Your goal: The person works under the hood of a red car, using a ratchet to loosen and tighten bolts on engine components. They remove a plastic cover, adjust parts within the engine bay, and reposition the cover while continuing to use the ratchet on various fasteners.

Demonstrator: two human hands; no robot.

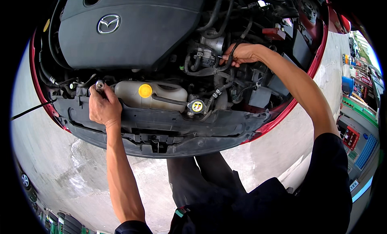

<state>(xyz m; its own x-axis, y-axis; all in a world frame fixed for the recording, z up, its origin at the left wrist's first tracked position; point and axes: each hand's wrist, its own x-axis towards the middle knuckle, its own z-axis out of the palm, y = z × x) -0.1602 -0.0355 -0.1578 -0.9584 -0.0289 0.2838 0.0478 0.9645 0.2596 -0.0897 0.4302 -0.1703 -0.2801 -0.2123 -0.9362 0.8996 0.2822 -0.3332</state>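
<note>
My left hand (104,106) is closed around a ratchet (100,85), its round metal head showing above the fist at the front left of the engine bay. Just right of that fist lies the whitish coolant reservoir (125,91) with a yellow cap (145,91). My right hand (242,54) reaches in beside the silver throttle body (213,44), fingers bent together at a thin black hose (231,56). What its fingertips pinch, if anything, is too small to make out.
A large black engine cover (133,30) fills the back left. The radiator cap (196,106) sits right of the reservoir, behind the black front panel (193,127). A thin black rod (32,109) crosses the left edge. Red bodywork (318,52) borders the bay.
</note>
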